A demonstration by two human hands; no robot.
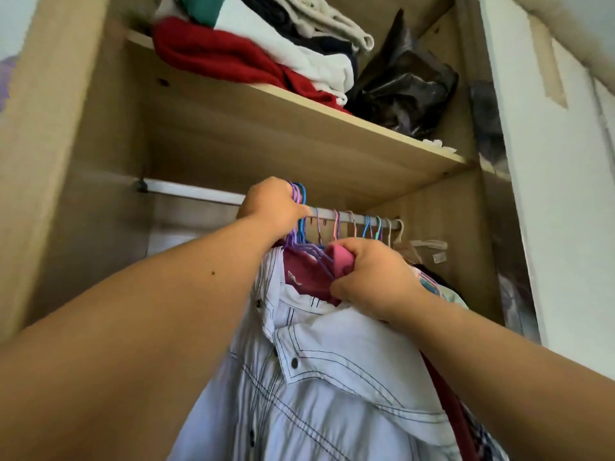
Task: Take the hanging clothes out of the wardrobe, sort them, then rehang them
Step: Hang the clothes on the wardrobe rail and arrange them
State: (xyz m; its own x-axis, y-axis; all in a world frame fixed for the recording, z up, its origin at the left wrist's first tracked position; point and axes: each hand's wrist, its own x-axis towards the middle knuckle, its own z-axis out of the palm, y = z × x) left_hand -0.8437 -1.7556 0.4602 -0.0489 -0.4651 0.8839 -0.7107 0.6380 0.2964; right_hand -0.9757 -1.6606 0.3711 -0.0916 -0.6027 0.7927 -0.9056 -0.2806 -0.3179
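Up close, the hanging clothes sat on a bunch of hangers [299, 197] at the wardrobe's metal rail [193, 192], with a white shirt [332, 387] at the front. More hangers [369, 225] sat further along the rail towards the right end. The wardrobe [66, 134] was pale wood. Its shelf [299, 138] above the rail carried a red folded garment [213, 51], white and dark folded clothes, and a crumpled black plastic bag [406, 88]. A white wall [565, 201] stood to the right.

The left hand [273, 204] was up at the rail, its fingers curled tightly round the purple and blue hooks of the bunch. The right hand [376, 277], lower and just beside the shirt collar, had its fingers closed on a fold of pink fabric [340, 260].

The shirt had dark double stitching and dark snap buttons, its collar open over a maroon garment [306, 276] behind it.
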